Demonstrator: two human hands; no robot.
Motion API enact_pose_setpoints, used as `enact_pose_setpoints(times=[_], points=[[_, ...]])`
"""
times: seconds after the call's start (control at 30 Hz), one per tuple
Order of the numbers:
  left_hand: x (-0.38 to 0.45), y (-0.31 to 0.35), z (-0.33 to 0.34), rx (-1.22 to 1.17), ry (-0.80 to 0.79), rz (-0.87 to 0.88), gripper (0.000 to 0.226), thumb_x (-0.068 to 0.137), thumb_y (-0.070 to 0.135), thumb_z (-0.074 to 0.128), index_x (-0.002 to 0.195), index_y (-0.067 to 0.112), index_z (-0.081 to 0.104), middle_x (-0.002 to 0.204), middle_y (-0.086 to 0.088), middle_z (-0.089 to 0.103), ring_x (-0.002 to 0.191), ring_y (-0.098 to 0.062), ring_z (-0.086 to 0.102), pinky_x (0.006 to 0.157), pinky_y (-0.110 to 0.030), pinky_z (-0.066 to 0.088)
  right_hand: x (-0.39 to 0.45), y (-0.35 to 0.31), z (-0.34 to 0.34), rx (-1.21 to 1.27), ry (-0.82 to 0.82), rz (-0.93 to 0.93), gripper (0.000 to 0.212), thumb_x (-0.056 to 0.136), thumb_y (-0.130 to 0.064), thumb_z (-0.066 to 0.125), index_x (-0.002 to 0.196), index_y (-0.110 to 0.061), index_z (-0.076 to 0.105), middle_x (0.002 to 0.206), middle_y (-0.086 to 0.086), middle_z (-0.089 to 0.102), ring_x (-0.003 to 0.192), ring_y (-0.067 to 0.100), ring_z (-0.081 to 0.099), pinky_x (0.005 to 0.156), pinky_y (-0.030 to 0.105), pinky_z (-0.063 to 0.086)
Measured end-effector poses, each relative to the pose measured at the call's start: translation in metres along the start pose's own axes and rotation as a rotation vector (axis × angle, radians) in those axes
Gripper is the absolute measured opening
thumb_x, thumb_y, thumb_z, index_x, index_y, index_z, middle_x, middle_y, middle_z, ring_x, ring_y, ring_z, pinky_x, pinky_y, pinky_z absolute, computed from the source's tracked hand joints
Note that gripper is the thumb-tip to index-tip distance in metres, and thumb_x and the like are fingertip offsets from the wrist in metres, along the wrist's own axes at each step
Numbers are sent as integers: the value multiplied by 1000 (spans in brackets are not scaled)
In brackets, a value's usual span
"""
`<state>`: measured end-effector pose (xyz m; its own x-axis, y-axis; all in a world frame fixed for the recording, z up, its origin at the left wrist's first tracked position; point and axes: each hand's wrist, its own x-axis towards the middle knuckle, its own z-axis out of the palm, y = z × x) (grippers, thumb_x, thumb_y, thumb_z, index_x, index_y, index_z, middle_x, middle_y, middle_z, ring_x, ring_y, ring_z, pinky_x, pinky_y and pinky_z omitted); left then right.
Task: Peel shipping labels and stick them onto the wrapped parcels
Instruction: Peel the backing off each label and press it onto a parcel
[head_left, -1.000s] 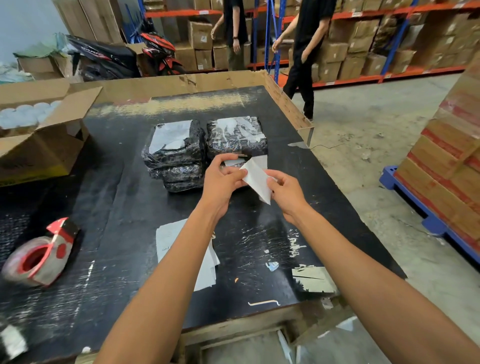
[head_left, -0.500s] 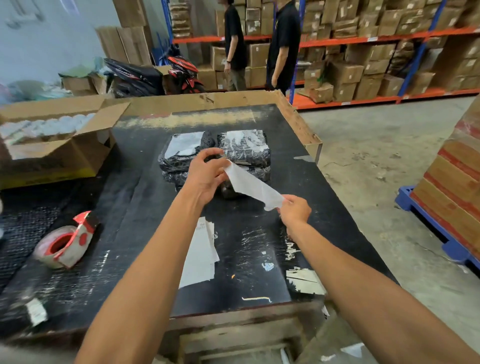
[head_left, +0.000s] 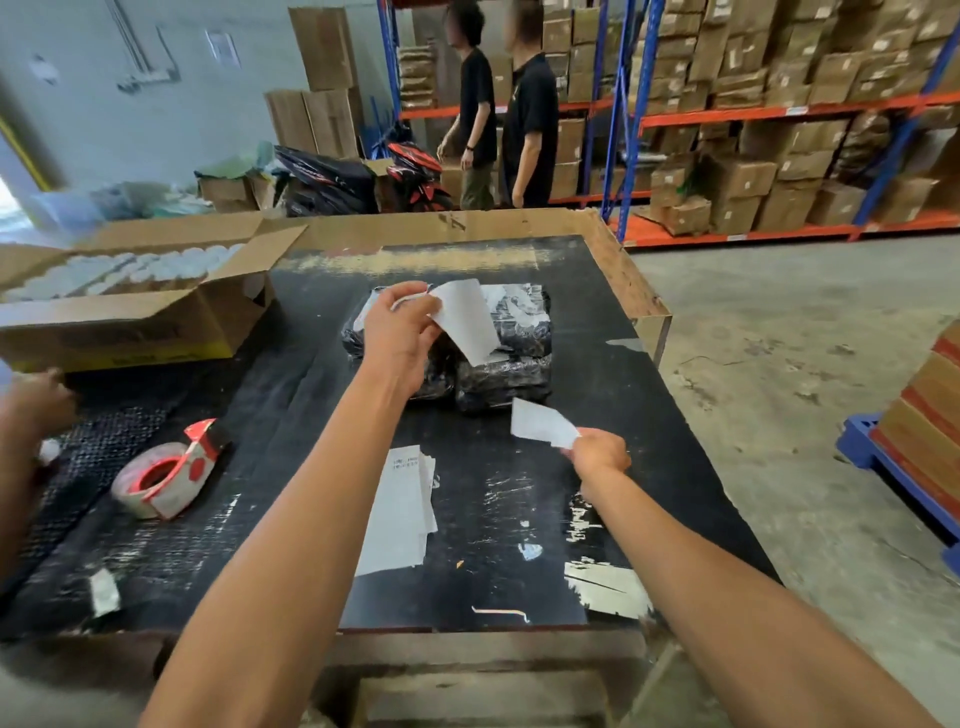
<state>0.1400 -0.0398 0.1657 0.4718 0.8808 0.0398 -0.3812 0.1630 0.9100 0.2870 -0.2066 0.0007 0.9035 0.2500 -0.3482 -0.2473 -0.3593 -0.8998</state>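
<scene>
Now label (head_left: 467, 317) and backing (head_left: 540, 422) have separated.

My left hand (head_left: 402, 332) hides part of the wrapped parcels (head_left: 498, 358). Print on the label sheets (head_left: 402, 512) is too small to read. Another person's hand (head_left: 36, 402) is blurred, cut off at the left edge.

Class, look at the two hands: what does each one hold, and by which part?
The left hand pinches a white label sheet by its upper left corner. The right hand pinches a smaller white paper piece by its lower right corner.
</scene>
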Motion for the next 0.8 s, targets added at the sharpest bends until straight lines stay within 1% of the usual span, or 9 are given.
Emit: enact_pose_setpoints(times=[0.13, 0.23, 0.3, 0.37, 0.43, 0.53, 0.67, 0.73, 0.8], points=[[-7, -14, 18, 189, -51, 166, 24, 83, -5, 67, 95, 16, 62, 79, -3, 61, 80, -20, 60, 71, -33, 52, -17, -2, 25, 109, -300, 34, 27, 91, 10, 60, 112, -3, 72, 117, 20, 71, 91, 26, 70, 78, 31, 62], [-6, -20, 19, 366, -92, 300, 22, 84, 2, 68, 94, 21, 63, 82, 2, 62, 78, -19, 60, 68, -30, 51, -26, -1, 21, -23, -569, 52, 14, 99, -7, 61, 111, -11, 67, 122, 16, 69, 92, 22, 70, 80, 30, 62], [-6, -24, 19, 474, -114, 367, 20, 84, 5, 68, 94, 21, 63, 84, -1, 62, 77, -18, 59, 67, -30, 51, -19, -4, 15, -292, -539, -165, 15, 102, -26, 60, 112, -20, 69, 115, 4, 68, 95, 17, 65, 85, 33, 58], [-7, -29, 20, 579, -149, 425, 18, 84, 6, 67, 96, 18, 63, 85, -3, 62, 75, -16, 58, 68, -32, 51, -10, -17, 10, -414, -358, -421, 23, 103, -34, 55, 115, -24, 72, 107, -5, 66, 99, 15, 60, 89, 33, 51], [-10, -34, 22, 686, -191, 496, 16, 84, 7, 66, 97, 16, 63, 85, -1, 64, 72, -11, 57, 68, -27, 51, -8, -39, 4, -134, -304, -438, 28, 106, -36, 48, 113, -25, 72, 108, -4, 70, 91, 13, 61, 80, 28, 50], [-18, -44, 25, 823, -323, 630, 14, 86, 5, 64, 95, 16, 63, 79, 6, 64, 66, -2, 55, 63, -17, 47, -5, -72, -4, 316, -346, -257, 42, 106, -49, 42, 104, -18, 71, 101, 4, 73, 73, 11, 64, 60, 20, 50], [-27, -60, 30, 990, -577, 726, 12, 89, 1, 63, 97, 10, 64, 80, -1, 69, 70, -14, 62, 68, -29, 54, 1, -95, -19, 367, -513, -41, 71, 90, -75, 49, 109, -9, 71, 99, 10, 79, 87, 25, 76, 65, 31, 60], [-29, -68, 32, 1086, -717, 736, 11, 89, 2, 64, 99, 8, 63, 81, -1, 68, 72, -21, 62, 71, -39, 54, 2, -99, -19, 343, -482, -26, 52, 93, -56, 63, 110, -7, 70, 91, 10, 79, 77, 23, 75, 60, 29, 60], [-32, -75, 35, 1166, -816, 734, 11, 91, 4, 65, 100, 10, 64, 82, 3, 65, 73, -20, 61, 72, -41, 53, 3, -100, -20, 326, -411, -26, 21, 97, -21, 62, 111, -7, 69, 91, 9, 75, 74, 20, 71, 55, 28, 57]])
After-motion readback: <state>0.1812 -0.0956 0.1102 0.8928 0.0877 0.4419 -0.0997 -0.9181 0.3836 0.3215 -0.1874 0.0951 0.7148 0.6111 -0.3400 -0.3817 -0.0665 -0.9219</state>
